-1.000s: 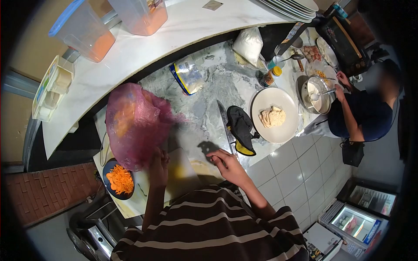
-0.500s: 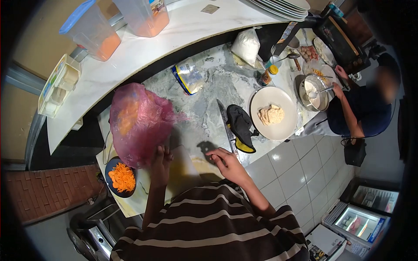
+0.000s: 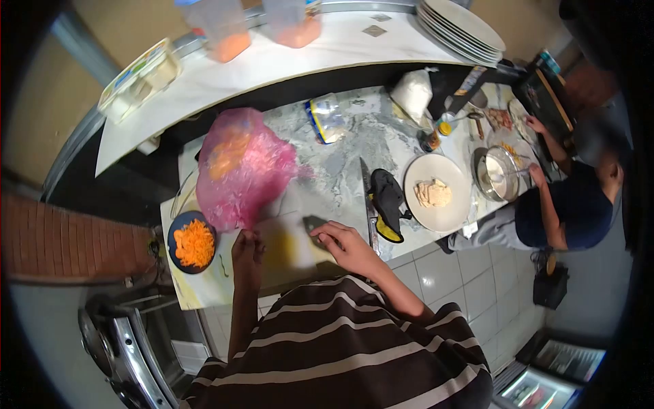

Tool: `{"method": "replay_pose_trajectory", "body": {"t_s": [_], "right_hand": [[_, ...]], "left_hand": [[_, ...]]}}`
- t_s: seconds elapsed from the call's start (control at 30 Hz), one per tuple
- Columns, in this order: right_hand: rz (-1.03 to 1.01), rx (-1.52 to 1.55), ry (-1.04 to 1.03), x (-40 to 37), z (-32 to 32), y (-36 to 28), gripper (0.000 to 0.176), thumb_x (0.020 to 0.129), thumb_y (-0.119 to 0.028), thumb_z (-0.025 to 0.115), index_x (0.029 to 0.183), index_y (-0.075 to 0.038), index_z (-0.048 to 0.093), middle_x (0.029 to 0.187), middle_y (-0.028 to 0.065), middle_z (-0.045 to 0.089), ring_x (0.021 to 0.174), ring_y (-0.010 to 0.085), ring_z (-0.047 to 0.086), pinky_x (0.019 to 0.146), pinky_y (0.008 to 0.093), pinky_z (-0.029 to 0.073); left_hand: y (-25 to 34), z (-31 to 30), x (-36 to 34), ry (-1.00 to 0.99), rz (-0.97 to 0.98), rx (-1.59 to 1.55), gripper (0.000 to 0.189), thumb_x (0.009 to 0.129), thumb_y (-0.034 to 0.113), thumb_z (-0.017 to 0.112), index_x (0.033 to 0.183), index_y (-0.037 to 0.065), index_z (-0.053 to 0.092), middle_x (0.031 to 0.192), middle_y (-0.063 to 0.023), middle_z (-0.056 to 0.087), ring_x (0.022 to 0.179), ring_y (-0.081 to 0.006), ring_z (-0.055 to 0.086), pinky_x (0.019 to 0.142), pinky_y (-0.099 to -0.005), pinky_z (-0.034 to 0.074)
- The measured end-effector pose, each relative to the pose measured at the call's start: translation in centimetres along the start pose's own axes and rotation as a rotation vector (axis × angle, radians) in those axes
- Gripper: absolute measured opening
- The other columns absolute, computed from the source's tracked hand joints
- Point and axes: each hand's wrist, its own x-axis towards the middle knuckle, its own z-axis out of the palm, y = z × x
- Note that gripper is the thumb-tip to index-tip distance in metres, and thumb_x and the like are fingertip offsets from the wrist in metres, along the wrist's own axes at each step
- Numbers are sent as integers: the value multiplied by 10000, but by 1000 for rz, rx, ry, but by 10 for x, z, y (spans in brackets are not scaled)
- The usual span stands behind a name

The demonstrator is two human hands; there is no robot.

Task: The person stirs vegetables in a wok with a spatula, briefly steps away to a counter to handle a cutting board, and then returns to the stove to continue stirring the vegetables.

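Observation:
My left hand (image 3: 248, 253) is closed at the lower tip of a pink plastic bag (image 3: 248, 170), its fingertips pinching the plastic. Orange pieces show through the bag's upper part. My right hand (image 3: 346, 247) hovers over a pale cutting board (image 3: 283, 238), thumb and fingers drawn together; whatever they hold, if anything, is too small to make out. Left of my left hand, a dark plate (image 3: 175, 258) carries shredded carrot (image 3: 196, 244). To the right of my right hand lie a knife (image 3: 372, 228) and a black and yellow mitt (image 3: 388, 204).
A large plate (image 3: 455, 180) holds a beige, doughy-looking heap. Farther back are a yellow packet (image 3: 327, 119), a bag of white powder (image 3: 412, 95) and a yellow-capped jar (image 3: 436, 136). A co-worker (image 3: 572, 187) stirs a metal bowl (image 3: 512, 184) at right. Stacked plates (image 3: 463, 31) stand on the raised shelf.
My view has shifted, so the counter sits differently in the picture. My left hand has drawn the bag's edge slightly toward me. My right hand's fingers have come closer together.

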Motion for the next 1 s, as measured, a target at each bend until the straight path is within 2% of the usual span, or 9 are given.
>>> {"method": "replay_pose_trajectory", "body": {"t_s": [0.23, 0.37, 0.4, 0.43, 0.5, 0.57, 0.6, 0.83, 1.0], "right_hand": [[58, 58, -286, -13, 30, 20, 209, 1024, -125, 552, 1176, -35, 664, 944, 150, 636, 773, 298, 621, 743, 369, 502], [17, -17, -550, -12, 60, 16, 277, 1011, -145, 578, 1263, -45, 633, 1158, 172, 651, 992, 334, 666, 848, 402, 531], [-2, -14, -590, -11, 70, 8, 277, 1011, -145, 578, 1263, -45, 633, 1158, 172, 651, 992, 334, 666, 848, 402, 531], [-146, -44, -569, -14, 85, -5, 363, 997, -172, 599, 1337, -44, 586, 1275, 190, 602, 1122, 355, 620, 935, 423, 503], [-304, -53, -600, -27, 127, -23, 462, 983, -199, 621, 1411, -44, 539, 1392, 208, 553, 1251, 375, 573, 1023, 445, 476], [-661, -66, -581, -38, 179, -36, 634, 994, -318, 612, 1498, 19, 425, 1528, 238, 430, 1412, 396, 425, 1157, 473, 349], [-712, -47, -701, -47, 209, -35, 725, 1006, -413, 572, 1497, 87, 388, 1574, 261, 375, 1453, 413, 368, 1205, 506, 271], [-861, -131, -1133, -130, 339, -104, 704, 999, -385, 600, 1505, 60, 396, 1554, 258, 408, 1465, 385, 371, 1212, 487, 280], [-982, 80, -1362, -217, 468, -144, 555, 972, -310, 657, 1401, 22, 541, 1433, 212, 543, 1343, 370, 512, 1114, 442, 427]], "left_hand": [[-23, -14, -51, 54, 115, -49, 79, 1017, 84, 621, 941, 85, 597, 876, 1, 581, 802, -89, 531, 755, -247, 435], [-44, -40, -102, 226, 65, -59, 340, 1085, 377, 511, 954, 79, 609, 847, -15, 566, 808, -148, 527, 806, -325, 445], [-50, -49, -113, 227, 106, -22, 515, 1088, 531, 388, 1172, 81, 622, 1059, -79, 645, 975, -209, 588, 912, -384, 470], [-42, -44, -121, 269, 129, -29, 515, 1088, 531, 388, 1172, 81, 622, 1059, -79, 645, 975, -209, 588, 912, -384, 470], [-29, -38, -138, 342, 136, -426, 651, 1061, 608, 364, 1459, 105, 479, 1384, -149, 572, 1262, -258, 540, 1037, -420, 446], [-34, -69, -155, 168, 148, -702, 783, 1031, 669, 357, 1595, 131, 290, 1587, -167, 395, 1438, -288, 406, 1157, -458, 368], [-27, -76, -161, 215, 188, -657, 784, 1020, 675, 379, 1581, 129, 323, 1583, -161, 406, 1449, -296, 403, 1188, -464, 336], [1, -203, -316, 539, 464, -791, 760, 1002, 671, 419, 1559, 158, 365, 1576, -141, 438, 1439, -295, 437, 1161, -451, 370], [-10, -294, -477, 822, 642, -769, 647, 1023, 573, 458, 1493, 128, 428, 1551, -120, 471, 1404, -274, 469, 1122, -430, 394]]}}
